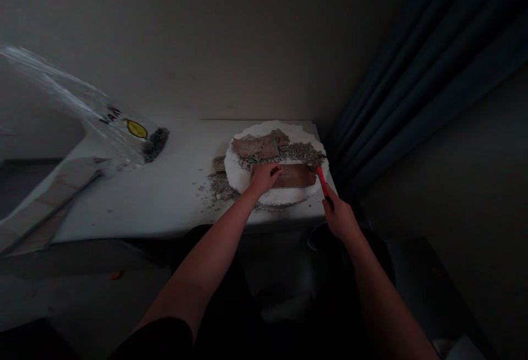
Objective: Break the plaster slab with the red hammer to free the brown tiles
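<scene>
A round white foam disc point(247, 181) lies at the right end of a white table point(165, 195). Brown flat slabs point(258, 145) and grey gravel point(303, 152) cover its far half. A brown rectangular piece point(295, 175) lies across its middle. My left hand point(264, 177) rests on the left end of that piece, fingers curled over it. My right hand point(340, 218) is closed round a red-handled tool point(322, 179), whose tip meets the right end of the brown piece.
A clear plastic bag point(94, 115) with a yellow label and dark gravel at its end lies on the table's left. Loose grey crumbs point(218, 184) lie left of the disc. Brown strips point(53, 195) lean at far left. Dark curtains point(412, 85) hang on the right.
</scene>
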Demonstrator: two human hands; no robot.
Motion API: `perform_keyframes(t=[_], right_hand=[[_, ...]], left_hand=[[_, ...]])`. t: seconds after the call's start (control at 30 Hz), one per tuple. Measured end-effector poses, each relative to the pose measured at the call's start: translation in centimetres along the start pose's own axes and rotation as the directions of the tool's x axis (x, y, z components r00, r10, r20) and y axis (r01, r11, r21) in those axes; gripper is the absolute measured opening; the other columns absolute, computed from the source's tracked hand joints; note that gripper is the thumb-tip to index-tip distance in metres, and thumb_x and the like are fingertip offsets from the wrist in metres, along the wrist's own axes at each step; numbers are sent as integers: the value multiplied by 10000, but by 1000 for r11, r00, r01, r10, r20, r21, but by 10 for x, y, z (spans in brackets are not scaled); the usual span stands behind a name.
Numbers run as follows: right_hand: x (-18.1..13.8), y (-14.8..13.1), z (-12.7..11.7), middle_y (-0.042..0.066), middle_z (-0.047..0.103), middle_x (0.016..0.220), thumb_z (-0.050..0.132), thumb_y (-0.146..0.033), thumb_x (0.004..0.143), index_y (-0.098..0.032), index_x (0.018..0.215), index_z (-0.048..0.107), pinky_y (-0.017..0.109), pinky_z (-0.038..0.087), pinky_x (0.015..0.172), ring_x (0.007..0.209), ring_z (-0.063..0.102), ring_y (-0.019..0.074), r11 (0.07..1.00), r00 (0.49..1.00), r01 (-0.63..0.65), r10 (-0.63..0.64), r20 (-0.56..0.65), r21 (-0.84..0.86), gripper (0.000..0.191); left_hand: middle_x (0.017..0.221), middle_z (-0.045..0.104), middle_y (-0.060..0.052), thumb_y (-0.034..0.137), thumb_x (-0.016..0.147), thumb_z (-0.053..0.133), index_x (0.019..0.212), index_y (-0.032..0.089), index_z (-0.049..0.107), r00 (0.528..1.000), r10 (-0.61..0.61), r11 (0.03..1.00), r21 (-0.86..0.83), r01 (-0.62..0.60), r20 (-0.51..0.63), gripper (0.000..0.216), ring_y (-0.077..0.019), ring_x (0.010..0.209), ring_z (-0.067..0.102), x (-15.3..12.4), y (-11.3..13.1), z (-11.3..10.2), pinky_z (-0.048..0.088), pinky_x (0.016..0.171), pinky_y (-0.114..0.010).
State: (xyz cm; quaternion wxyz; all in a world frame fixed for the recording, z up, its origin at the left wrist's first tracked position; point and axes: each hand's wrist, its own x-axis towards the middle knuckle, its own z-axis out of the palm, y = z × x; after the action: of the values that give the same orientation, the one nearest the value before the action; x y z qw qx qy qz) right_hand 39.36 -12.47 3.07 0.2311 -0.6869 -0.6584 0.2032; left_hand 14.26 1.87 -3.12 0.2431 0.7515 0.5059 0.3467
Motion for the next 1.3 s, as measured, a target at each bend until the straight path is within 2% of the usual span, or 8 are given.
perform_keyframes(t=[0.2,0.33,0.43,0.53,0.77,1.03,1.13,1.3], right_hand=[[-14,-39,-20,124,775,1016,444,-336,1001,-188,1603,376,341,555,746,794,716,232,978,991,136,-136,-10,159,625],[-16,-63,-11,110,773,913,453,-309,990,-198,1590,408,342,544,739,758,708,241,972,975,197,-208,73,129,612],[-17,-72,-4,115,774,923,445,-284,987,-201,1581,424,347,535,750,763,711,243,975,976,195,-204,78,109,600],[-18,-74,-2,123,773,973,433,-289,999,-203,1605,373,333,524,770,812,722,240,974,979,197,-202,35,114,616],[-18,-72,10,128,776,943,431,-276,978,-188,1573,435,351,513,764,802,722,258,981,977,181,-186,99,65,601],[-20,-67,15,127,777,971,414,-288,988,-195,1584,414,349,519,770,815,724,254,978,976,203,-206,75,46,603],[-19,-66,17,131,776,986,413,-296,991,-199,1588,408,355,520,781,835,726,257,979,978,197,-200,53,51,605],[-20,-65,20,112,767,889,403,-281,982,-186,1575,431,350,519,743,756,710,247,981,977,193,-195,89,38,602]], left_hand=[[1037,677,-84,254,926,606,911,177,713,996,73,996,48,-70,-57,133,-213,964,652,-6,-2,7,512,926,-341],[1014,676,-92,267,945,593,915,165,706,997,57,997,55,-55,-43,156,-215,940,654,-8,-3,8,508,904,-329],[990,676,-91,264,945,601,901,164,701,998,45,998,56,-43,-38,149,-207,912,648,-9,-3,9,506,879,-320],[955,671,-83,248,937,614,883,164,693,997,55,997,60,-53,-48,127,-207,919,635,-8,-3,10,498,893,-323],[978,671,-103,231,914,626,850,148,682,1000,-15,998,62,15,-9,119,-191,801,630,-8,-2,10,505,780,-298],[939,674,-89,254,896,623,829,149,679,1000,-16,999,37,17,-15,137,-181,776,618,-8,-3,10,514,774,-306],[964,663,-84,217,824,668,860,151,671,999,-26,999,24,27,-33,76,-183,795,620,-8,-4,11,518,793,-314],[1185,632,-129,63,718,620,1165,151,597,987,-34,999,-45,28,-157,456,-219,983,629,-10,-6,13,517,892,-339]])
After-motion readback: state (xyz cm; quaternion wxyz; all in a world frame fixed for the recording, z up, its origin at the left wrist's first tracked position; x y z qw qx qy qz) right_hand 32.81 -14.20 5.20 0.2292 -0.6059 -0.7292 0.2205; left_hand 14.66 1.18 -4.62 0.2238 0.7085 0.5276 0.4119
